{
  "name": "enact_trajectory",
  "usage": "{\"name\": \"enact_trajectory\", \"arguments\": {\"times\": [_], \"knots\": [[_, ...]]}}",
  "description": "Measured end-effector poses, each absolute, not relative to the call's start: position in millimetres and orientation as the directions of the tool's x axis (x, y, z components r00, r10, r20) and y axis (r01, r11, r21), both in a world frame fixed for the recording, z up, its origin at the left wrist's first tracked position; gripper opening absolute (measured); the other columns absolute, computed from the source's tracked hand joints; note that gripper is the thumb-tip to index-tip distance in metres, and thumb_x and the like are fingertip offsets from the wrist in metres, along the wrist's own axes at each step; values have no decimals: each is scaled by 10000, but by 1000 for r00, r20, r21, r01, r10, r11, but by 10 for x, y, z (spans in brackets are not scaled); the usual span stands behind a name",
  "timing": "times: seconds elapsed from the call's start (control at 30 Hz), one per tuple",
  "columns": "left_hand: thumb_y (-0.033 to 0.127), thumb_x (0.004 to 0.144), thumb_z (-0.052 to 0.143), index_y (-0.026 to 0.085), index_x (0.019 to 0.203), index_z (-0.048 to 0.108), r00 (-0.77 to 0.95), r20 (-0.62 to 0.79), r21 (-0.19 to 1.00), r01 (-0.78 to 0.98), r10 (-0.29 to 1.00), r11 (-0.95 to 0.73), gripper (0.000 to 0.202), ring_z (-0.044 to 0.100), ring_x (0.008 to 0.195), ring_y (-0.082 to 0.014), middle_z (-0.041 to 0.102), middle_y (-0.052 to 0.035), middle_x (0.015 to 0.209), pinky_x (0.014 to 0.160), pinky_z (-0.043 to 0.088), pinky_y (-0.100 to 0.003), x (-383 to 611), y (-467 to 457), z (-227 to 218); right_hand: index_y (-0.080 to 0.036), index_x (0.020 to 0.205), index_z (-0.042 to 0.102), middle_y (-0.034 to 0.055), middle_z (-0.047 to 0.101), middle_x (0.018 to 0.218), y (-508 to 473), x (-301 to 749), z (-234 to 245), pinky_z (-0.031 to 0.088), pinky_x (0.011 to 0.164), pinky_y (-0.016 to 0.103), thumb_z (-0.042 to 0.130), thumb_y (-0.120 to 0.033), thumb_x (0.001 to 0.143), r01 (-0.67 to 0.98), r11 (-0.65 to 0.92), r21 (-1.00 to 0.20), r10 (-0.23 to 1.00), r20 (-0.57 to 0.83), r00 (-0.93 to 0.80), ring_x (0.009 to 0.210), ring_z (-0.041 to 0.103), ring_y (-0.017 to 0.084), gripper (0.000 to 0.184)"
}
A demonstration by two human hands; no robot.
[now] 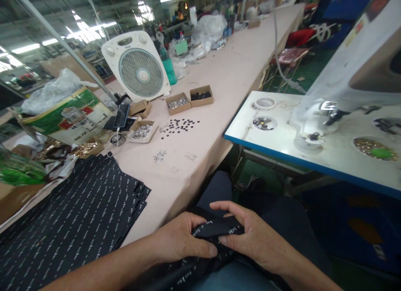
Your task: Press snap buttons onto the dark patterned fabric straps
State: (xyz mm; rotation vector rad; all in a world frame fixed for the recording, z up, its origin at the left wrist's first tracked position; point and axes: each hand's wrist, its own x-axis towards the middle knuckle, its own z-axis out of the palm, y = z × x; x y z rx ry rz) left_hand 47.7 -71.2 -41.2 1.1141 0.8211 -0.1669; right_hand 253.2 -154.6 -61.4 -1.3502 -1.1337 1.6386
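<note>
Black with small white lettering: the cloth piece is held in both hands over the lap, just off the near edge of the long table. I note the left hand closed on its left end, thumb pressed flat along the lower fold. The right hand grips the right end, fingers curled over the top edge and thumb underneath. Both grasps are firm, and the two thumbs nearly meet at the middle of the cloth. More of the same cloth trails down between the forearms.

To the left on the table I record a fabric stack of the same print, lying flat with its corner near the left forearm. Beyond it lie a small heap of silver fittings and a scatter of black buttons. Three open cardboard boxes follow: one with silver parts, a second with silver parts, and one with black parts. A phone leans near a white box fan. To the right, apart from the table, stands a white press bench with a blue edge.
</note>
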Motion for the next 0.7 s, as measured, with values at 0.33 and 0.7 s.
{"name": "enact_trajectory", "arguments": {"times": [0.33, 0.7], "knots": [[370, 593, 901, 83, 769, 697, 687, -626, 721, 333, 367, 607, 394, 426, 587, -69, 559, 26, 653, 602, 331, -206, 541, -779, -616, -182, 1195, 663, 23, 706, 952, -1497, 2563, -800, 455, 730, 264, 797, -384, 730, -210, -442, -872, 888, -393, -239, 829, 619, 177, 524], [504, 503, 900, 147, 668, 651, 764, -583, 747, 371, 276, 552, 466, 386, 561, -65, 510, 52, 636, 549, 302, -202, 621, -765, -1117, -198, 976, 759, 17, 706, 799, -1159, 2896, -969, 476, 648, 275, 801, -469, 683, 111, -405, -907, 865, -420, -275, 736, 627, 195, 401]]}}
